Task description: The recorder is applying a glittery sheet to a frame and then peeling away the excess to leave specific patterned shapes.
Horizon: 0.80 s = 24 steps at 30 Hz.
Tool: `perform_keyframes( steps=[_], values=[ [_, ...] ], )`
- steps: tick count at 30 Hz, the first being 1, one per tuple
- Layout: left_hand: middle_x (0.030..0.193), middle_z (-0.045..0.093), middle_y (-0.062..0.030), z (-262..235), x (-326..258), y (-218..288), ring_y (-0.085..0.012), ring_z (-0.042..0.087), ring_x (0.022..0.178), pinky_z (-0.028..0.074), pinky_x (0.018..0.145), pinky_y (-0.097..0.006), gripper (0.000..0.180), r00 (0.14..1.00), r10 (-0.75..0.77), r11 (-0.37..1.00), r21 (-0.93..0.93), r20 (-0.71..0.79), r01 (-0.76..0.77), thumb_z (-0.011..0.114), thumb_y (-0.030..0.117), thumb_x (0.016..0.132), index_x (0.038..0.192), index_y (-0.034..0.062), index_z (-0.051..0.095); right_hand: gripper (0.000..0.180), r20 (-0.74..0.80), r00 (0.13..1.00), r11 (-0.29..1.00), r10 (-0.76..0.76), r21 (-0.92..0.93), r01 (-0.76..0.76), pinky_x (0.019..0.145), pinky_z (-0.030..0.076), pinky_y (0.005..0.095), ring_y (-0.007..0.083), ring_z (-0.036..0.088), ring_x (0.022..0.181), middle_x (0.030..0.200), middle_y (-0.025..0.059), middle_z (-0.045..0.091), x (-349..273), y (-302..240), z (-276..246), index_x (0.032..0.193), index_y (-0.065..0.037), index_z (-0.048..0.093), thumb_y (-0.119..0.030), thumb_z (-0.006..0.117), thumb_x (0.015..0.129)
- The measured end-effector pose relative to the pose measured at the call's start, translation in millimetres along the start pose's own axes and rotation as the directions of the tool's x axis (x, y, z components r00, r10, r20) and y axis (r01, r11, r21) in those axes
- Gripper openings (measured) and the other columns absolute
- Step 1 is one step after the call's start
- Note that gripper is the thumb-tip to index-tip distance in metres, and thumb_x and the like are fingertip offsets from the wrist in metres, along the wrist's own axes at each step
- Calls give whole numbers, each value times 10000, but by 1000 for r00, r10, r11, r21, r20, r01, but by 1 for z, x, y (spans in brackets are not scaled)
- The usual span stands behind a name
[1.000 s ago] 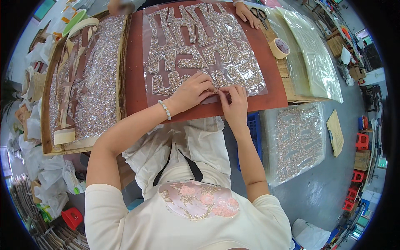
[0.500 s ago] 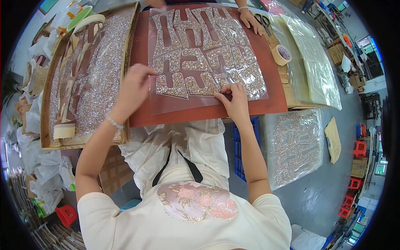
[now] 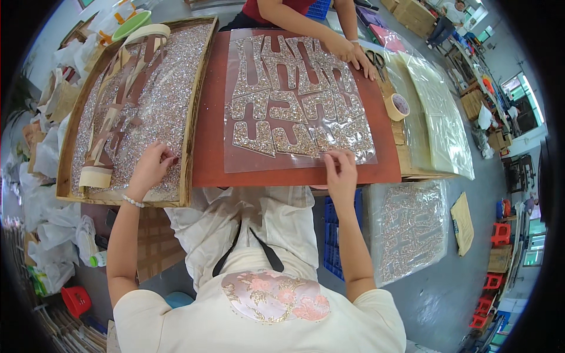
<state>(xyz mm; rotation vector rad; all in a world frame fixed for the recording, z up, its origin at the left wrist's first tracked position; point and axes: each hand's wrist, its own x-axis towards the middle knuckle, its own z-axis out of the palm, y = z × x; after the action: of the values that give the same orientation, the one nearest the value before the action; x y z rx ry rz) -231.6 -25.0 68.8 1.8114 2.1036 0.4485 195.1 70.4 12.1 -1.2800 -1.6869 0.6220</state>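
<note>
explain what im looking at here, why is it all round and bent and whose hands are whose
The picture comes from a wide fisheye camera worn on a person's head, looking down, so straight edges curve toward the rim. No machine is involved: the two forearms rising from the bottom belong to the wearer.

The left hand rests in a wooden tray filled with loose glittery bits, fingers curled as if pinching some. The right hand touches the near edge of a clear plastic sheet covered with glittery cut-out shapes, lying on a red-brown board.

The hands at the top belong to another person across the table, pressing the same sheet. A roll of tape and scissors lie to the right.
</note>
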Motion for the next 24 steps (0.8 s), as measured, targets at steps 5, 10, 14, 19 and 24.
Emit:
perform_keyframes(
  steps=[5, 10, 14, 19, 24],
  values=[
    [818, 546, -145, 6, 28, 26, -312, 555, 772, 458, 702, -393, 100, 942, 120, 989, 125, -313, -85, 654, 42, 817, 842, -22, 582, 90, -144, 973, 942, 182, 310, -131, 879, 448, 289, 195, 573, 998, 1021, 89, 579, -6, 19, -28, 963, -5, 634, -72, 600, 913],
    [848, 561, -143, 60, 74, 111, -312, 556, 841, 448, 750, -385, 92, 879, 396, 896, -98, -266, -433, 647, 62, 826, 852, -3, 588, 97, -159, 987, 994, 33, 110, -15, 856, 457, 261, 138, 566, 962, 1031, 61, 570, 1, 32, -34, 991, -3, 627, -60, 596, 918],
    [893, 536, -117, 131, 99, 176, -304, 538, 871, 449, 763, -384, 130, 857, 509, 796, -337, -76, -503, 644, 117, 851, 851, 13, 566, 98, -133, 990, 993, 50, 113, -35, 845, 451, 266, 160, 576, 940, 977, 69, 586, 2, 38, -28, 989, -7, 623, -56, 598, 908],
    [886, 525, -109, 180, 122, 217, -298, 531, 881, 449, 775, -383, 110, 772, 628, 712, -332, -96, -619, 644, 97, 839, 847, 17, 568, 101, -115, 990, 987, 78, 145, -61, 799, 467, 305, 233, 597, 889, 965, 104, 609, 6, 47, -25, 974, -12, 628, -73, 608, 896],
    [881, 528, -106, 201, 138, 230, -292, 531, 878, 450, 781, -378, 118, 719, 686, 653, -342, -109, -676, 666, 84, 811, 856, 17, 580, 89, -92, 988, 978, 126, 180, -108, 778, 470, 311, 237, 597, 886, 958, 98, 608, 19, 58, -30, 963, -17, 628, -70, 613, 893]
  ],
)
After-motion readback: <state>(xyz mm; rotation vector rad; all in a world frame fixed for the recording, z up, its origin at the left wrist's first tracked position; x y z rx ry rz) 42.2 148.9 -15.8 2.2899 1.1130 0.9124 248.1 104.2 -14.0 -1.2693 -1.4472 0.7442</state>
